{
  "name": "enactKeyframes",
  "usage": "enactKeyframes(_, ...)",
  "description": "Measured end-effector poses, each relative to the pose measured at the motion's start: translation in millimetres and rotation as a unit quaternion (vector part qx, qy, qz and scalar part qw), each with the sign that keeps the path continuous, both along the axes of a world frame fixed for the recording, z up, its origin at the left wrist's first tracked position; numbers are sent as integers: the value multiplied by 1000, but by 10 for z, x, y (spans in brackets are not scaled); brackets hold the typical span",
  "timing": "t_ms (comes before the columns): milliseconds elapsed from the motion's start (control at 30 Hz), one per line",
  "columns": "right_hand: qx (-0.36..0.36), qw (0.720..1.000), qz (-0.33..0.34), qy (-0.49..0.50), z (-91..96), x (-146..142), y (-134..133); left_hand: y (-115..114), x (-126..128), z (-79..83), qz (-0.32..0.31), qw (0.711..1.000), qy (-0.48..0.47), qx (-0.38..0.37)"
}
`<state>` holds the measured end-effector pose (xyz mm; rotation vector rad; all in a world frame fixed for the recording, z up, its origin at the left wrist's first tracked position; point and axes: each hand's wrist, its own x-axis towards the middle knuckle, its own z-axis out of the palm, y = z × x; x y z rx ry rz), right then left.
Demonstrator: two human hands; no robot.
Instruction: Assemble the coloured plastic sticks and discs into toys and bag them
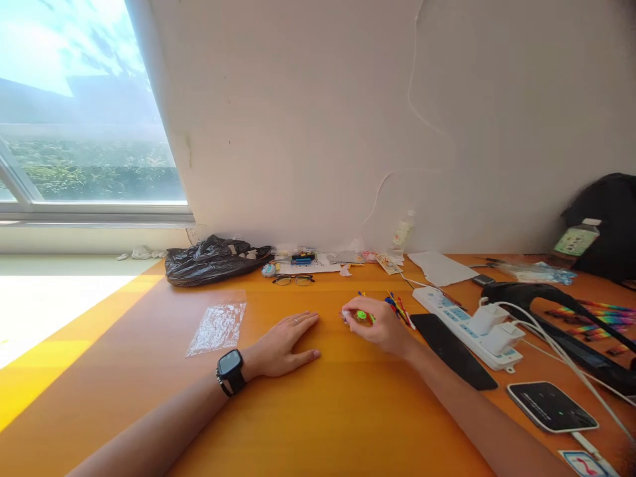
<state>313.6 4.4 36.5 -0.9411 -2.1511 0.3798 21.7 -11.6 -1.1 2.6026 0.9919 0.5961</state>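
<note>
My left hand (288,344) lies flat on the orange table (298,424), palm down with fingers stretched out and nothing in it. A black smartwatch (230,364) is on that wrist. To its right, my right hand (375,324) is closed, thumb and forefinger pinched at a small whitish piece (346,314). A small bright green round piece (362,315) shows inside the curl of the fingers; whether it is held or lies on the table is hidden. Just beyond that hand are several thin colored sticks (397,308), partly covered by it.
Left of my hands lies a clear plastic bag (216,326). Along the wall are a black plastic bag (213,260), eyeglasses (294,280) and a bottle (403,232). On the right are a black phone (452,351), a power strip (462,324) with cables and a black-topped device (551,405).
</note>
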Motion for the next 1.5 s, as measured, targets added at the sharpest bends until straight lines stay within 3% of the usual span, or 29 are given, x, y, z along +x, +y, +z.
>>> enactKeyframes(233,56,995,12,83,-136,-349,-143,13,14,62,45,997,-68,7)
enactKeyframes(400,-1,991,109,-71,-352,-412,-86,62,-15,42,93,987,-128,19)
enactKeyframes(500,-11,989,100,-105,-415,-421,-60,63,-11,46,82,989,-125,19)
enactKeyframes(633,4,990,93,-105,-373,-396,-109,32,21,83,23,995,-95,34)
enactKeyframes(733,25,994,67,-78,-283,-304,-88,19,50,73,-12,996,-74,48)
enactKeyframes(833,59,997,-22,-50,-151,-82,76,16,72,40,-24,996,-69,54)
enactKeyframes(1000,39,980,-136,-136,4,508,495,-3,69,61,-44,996,-60,50)
enactKeyframes(1167,-37,970,-136,-197,-54,841,687,-16,53,112,-63,996,-37,43)
enactKeyframes(1500,-65,970,-86,-219,-48,656,508,-10,57,74,-65,996,-48,37)
